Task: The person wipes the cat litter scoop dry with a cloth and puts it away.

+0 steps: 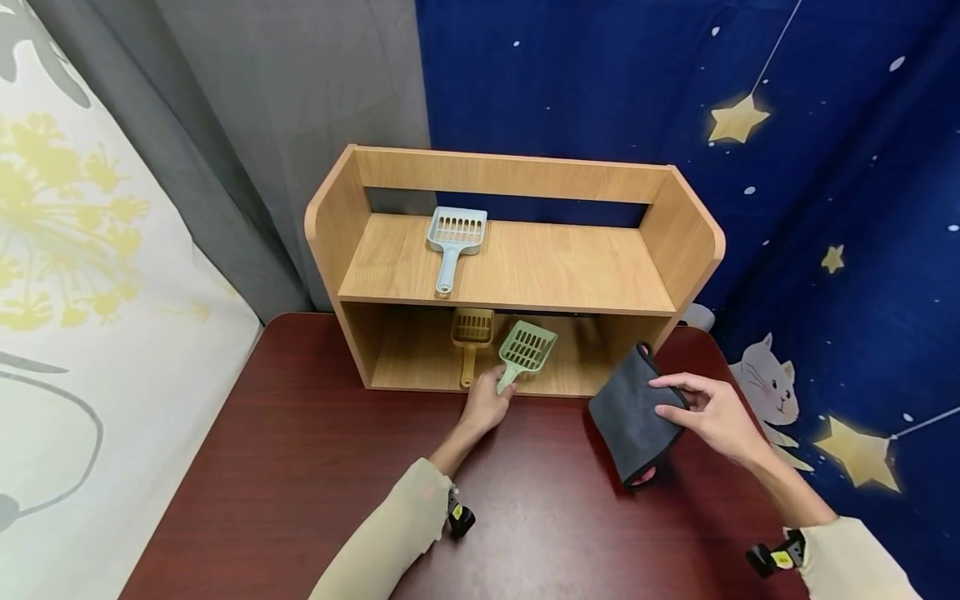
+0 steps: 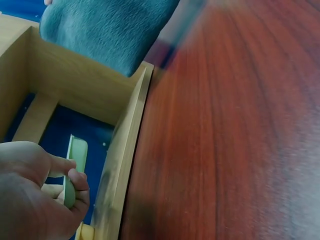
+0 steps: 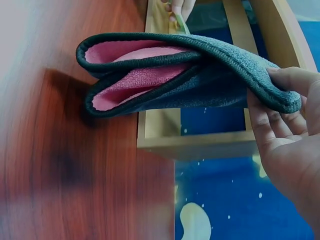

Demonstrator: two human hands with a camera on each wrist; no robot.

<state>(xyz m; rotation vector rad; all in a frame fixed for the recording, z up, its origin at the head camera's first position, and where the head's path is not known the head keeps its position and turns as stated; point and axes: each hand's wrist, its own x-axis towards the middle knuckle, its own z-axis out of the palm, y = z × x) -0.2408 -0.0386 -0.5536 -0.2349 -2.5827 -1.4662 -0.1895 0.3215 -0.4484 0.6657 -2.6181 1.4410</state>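
Observation:
My left hand (image 1: 486, 407) grips the handle of a green slotted litter scoop (image 1: 528, 347), holding it at the front of the shelf's lower level. In the left wrist view the fingers and thumb curl round that handle. My right hand (image 1: 716, 417) pinches one edge of a folded grey cloth (image 1: 636, 417) above the table, right of the shelf. Pink lining (image 3: 142, 80) shows between its dark-edged folds in the right wrist view. A yellow-brown litter scoop (image 1: 471, 342) lies on the lower level, left of the green one. On the upper level rests a light blue litter scoop (image 1: 455, 237).
The two-level wooden shelf (image 1: 517, 307) stands at the back of a dark red wooden table (image 1: 315, 483). Grey and blue curtains (image 1: 570, 92) hang behind it, and a white patterned curtain (image 1: 112, 333) hangs at the left.

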